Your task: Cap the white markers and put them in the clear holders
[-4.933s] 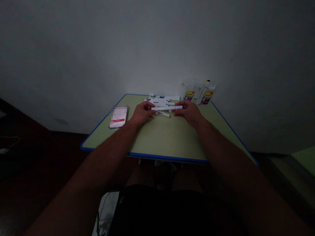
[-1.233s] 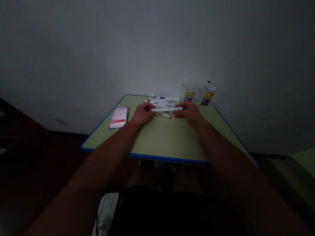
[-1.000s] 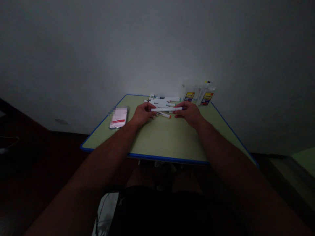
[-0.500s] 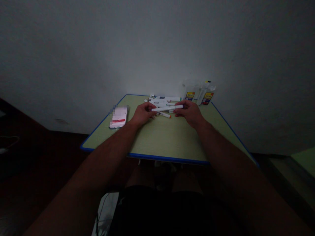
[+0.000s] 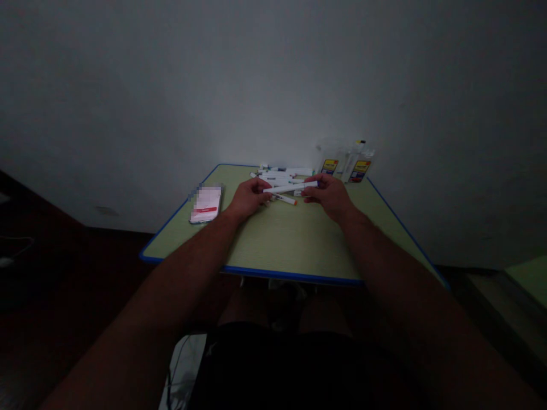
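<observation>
A white marker (image 5: 285, 188) with purple at its ends is stretched between my two hands over the table. My left hand (image 5: 248, 199) pinches its left end, and my right hand (image 5: 328, 195) grips its right end. Just below it lies a white marker with an orange end (image 5: 287, 199), close to my left fingertips. Behind my hands, several white markers (image 5: 276, 175) are heaped on the table's far side, partly hidden by the held marker.
The table (image 5: 290, 239) has a pale green top and blue edging, against a grey wall (image 5: 273, 85). At left lies a phone (image 5: 205, 205) with a lit screen. Clear plastic packages (image 5: 359, 168) with yellow labels stand at the back right.
</observation>
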Demonstrator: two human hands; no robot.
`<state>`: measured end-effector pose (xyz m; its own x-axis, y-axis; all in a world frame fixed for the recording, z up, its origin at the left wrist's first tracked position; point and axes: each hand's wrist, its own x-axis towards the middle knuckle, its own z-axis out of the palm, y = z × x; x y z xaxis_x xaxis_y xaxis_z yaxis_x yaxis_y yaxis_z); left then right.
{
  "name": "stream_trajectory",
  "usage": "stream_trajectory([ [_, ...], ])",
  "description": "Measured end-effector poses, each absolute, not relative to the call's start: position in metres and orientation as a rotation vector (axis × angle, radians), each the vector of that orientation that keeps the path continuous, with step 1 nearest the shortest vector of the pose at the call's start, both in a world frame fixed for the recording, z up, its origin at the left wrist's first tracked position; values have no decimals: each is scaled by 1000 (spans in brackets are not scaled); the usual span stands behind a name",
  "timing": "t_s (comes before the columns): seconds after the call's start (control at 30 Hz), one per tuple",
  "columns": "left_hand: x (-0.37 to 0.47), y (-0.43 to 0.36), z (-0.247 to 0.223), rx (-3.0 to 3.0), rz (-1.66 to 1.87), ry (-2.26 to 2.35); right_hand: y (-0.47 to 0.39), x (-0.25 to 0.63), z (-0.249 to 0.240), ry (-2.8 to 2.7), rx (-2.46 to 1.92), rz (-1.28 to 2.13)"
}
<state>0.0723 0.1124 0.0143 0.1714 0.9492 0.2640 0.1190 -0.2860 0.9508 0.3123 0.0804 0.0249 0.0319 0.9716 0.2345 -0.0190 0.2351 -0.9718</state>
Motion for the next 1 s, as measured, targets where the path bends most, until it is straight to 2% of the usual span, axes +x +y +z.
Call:
stream_trajectory([
  [1.0, 71, 117, 9, 1644, 1225, 1046, 79, 314, 25, -1321, -1006, 1026],
])
